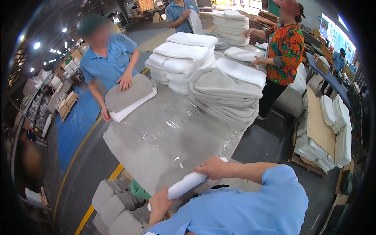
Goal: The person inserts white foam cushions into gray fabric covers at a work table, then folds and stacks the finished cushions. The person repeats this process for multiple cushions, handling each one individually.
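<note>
A white padding sheet stretches between my two hands at the near edge of the table, seen mostly along its edge. My left hand is closed round its near-left end, my right hand round its far-right end. The fingers of both are partly hidden. Beneath it lies the shiny, plastic-covered table. Beyond, a tall stack of grey covers and a stack of white pads stand on the table.
At the far left a co-worker in blue handles a grey-and-white pad. Another co-worker stands at the right by more white pads. Piled grey pieces sit below the table's near left. A loaded pallet stands right.
</note>
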A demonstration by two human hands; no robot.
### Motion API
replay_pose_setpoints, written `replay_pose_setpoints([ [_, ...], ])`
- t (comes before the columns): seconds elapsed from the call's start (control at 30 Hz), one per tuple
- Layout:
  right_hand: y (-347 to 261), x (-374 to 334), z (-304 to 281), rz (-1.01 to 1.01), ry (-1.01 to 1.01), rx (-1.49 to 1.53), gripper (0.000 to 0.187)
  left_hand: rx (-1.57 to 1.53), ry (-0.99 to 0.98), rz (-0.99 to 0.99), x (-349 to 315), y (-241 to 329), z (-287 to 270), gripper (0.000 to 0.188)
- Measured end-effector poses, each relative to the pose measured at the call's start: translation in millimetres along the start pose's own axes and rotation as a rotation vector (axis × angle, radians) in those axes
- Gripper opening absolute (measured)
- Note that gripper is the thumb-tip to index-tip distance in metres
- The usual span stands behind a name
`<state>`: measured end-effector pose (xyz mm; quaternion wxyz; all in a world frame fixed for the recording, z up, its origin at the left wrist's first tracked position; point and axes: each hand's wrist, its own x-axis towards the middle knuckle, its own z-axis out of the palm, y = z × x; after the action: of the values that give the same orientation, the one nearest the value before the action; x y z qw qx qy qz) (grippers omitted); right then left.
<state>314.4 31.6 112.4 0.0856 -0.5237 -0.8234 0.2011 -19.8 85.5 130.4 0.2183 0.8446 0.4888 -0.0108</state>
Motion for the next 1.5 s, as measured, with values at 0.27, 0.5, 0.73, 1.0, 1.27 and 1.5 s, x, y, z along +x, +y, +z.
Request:
replay_pose_setpoints([
  [0.27, 5, 3, -18, 0.009, 0.009, -0.036, 0.046, 0.007, 0.125, 0.054, 2, 4, 0, 0.043],
  [0.5, 19, -3, 2, 0.107, -0.058, -0.048, 0.053, 0.054, 0.043, 0.065, 24, 2, 27, 0.050],
  [0.73, 28, 14, -31, 0.007, -0.174, 0.337, 0.082, 0.031, -0.045, -0.081, 16, 1, 31, 0.055],
  [1.0, 187, 62, -154, 0.562, 0.473, -0.062, 0.064, -0.067, 0.167, 0.032, 7, -11, 56, 0.043],
  [1.27, 268, 35, -174, 0.946, 0.253, -0.014, 0.056, 0.103, 0.260, 0.048, -7, -17, 59, 0.036],
  [1.5, 288, 9, -156, 0.988, 0.449, 0.047, 0.048, 0.029, 0.395, 0.166, -5, 8, 56, 0.040],
])
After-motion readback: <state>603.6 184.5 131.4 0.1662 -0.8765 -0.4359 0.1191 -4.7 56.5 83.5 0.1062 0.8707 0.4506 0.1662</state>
